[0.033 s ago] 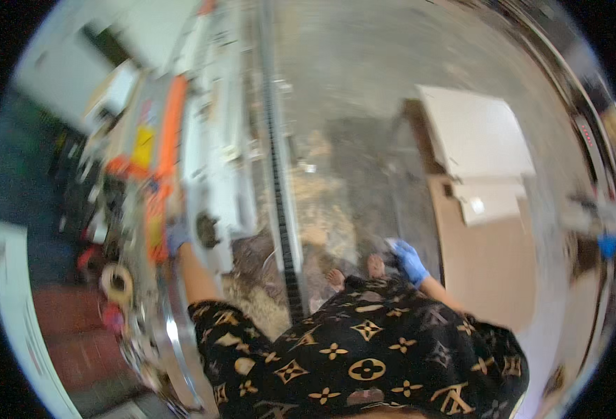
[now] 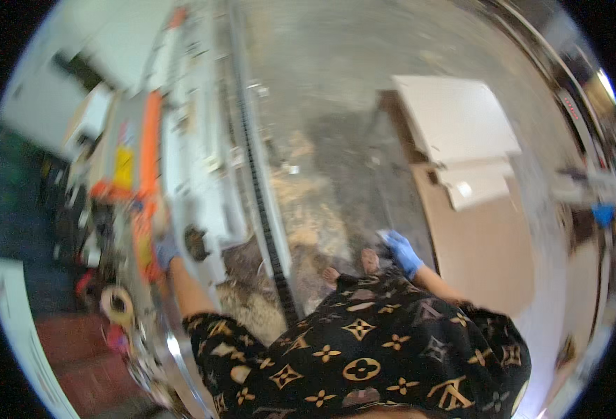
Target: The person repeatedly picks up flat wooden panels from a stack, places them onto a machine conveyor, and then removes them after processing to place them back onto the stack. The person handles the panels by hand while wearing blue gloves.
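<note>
My left hand (image 2: 166, 253), in a blue glove, is at the long orange-edged machine on my left. It touches or lies right beside the lower end of an orange part (image 2: 143, 241); its fingers are blurred and mostly hidden. My right hand (image 2: 404, 257), also blue-gloved, hangs low in front of me over the floor. Its fingers are bent around a small whitish thing (image 2: 383, 236) at their tips, too blurred to name. Just right of this hand lies the edge of a brown board (image 2: 472, 251).
A white panel (image 2: 454, 119) and a smaller white piece (image 2: 472, 187) rest by the brown board. A black toothed rail (image 2: 255, 160) runs along the machine's floor side. Tape rolls (image 2: 117, 304) and clutter line the left. My bare feet (image 2: 369, 260) show below.
The whole scene has shifted slightly left in the view, as my head turned. Both hands keep about the same places beside the machine and the board.
</note>
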A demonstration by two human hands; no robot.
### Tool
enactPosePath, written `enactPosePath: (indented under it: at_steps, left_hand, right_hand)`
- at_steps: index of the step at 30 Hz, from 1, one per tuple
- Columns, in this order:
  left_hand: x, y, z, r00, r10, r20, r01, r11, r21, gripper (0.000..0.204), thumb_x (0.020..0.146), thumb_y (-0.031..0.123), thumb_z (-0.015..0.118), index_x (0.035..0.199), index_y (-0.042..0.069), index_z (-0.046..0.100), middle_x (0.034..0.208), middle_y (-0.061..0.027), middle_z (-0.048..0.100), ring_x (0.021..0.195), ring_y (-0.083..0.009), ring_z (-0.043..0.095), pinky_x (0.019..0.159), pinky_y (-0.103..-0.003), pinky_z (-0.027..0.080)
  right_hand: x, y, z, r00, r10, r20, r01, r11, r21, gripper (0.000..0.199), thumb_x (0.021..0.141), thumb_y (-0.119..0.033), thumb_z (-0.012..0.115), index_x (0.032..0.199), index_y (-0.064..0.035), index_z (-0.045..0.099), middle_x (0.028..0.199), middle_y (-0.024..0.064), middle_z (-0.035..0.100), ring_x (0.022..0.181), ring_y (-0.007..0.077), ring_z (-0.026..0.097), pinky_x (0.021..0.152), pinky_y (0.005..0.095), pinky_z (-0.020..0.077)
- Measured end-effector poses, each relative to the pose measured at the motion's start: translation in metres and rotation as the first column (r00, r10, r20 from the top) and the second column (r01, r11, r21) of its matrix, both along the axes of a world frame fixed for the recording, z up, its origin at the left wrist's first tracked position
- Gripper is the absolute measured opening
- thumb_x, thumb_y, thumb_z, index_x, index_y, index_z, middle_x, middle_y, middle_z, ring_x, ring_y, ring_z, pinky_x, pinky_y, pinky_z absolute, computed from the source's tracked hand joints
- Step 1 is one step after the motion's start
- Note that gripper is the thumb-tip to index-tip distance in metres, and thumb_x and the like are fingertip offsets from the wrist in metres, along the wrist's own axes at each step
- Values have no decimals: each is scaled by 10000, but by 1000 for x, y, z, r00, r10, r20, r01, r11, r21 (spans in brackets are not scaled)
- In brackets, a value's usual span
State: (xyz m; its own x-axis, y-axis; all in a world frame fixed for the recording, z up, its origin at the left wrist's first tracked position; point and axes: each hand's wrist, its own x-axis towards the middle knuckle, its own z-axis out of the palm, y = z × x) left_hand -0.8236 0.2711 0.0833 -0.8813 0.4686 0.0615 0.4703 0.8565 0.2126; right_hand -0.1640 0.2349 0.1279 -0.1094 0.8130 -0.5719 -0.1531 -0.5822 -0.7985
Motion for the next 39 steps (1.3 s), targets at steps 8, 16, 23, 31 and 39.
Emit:
enactPosePath:
  at_steps: [8,16,23,31,39]
  left_hand:
    - [177,-60,44,726,-584,-363,683,549,482,416,877,240,592,1211,3,515,1211,-176,533,1159,-302,472,974,-388,394]
    - [312,-99,70,744,-630,221,241,562,792,286,836,71,572,1113,2,594,1152,-104,547,960,-163,545,766,-274,454]
    - [400,-76,66,689,-717,101,463,544,700,282,826,98,589,1090,0,594,1105,-127,558,953,-250,547,772,-328,460]
    - [470,-69,72,570,-795,207,575,566,591,282,795,63,595,1070,4,588,1089,-98,573,989,-194,541,840,-308,445]
    - [556,-34,42,64,-633,771,224,762,607,460,866,182,584,1269,11,444,1169,-79,514,999,-193,532,851,-310,440]
  right_hand:
    - [112,126,-47,793,-609,11,608,791,-63,290,843,-366,599,1005,-134,538,757,6,517,605,153,474,546,321,411]
    - [162,238,-82,684,-729,28,729,684,-25,356,777,-459,659,976,-182,556,918,38,560,819,215,562,649,420,461]
    - [203,203,-107,430,-576,695,444,805,393,279,845,-326,567,1044,-135,609,988,128,600,971,254,544,866,371,413]
    - [293,225,-81,-237,92,967,-726,645,-240,717,583,-287,763,1244,-208,497,1211,92,537,1168,275,477,1022,441,312]
    - [170,129,-7,378,5,926,-898,245,365,493,598,-402,713,1052,-235,620,864,68,608,883,250,580,889,461,338]
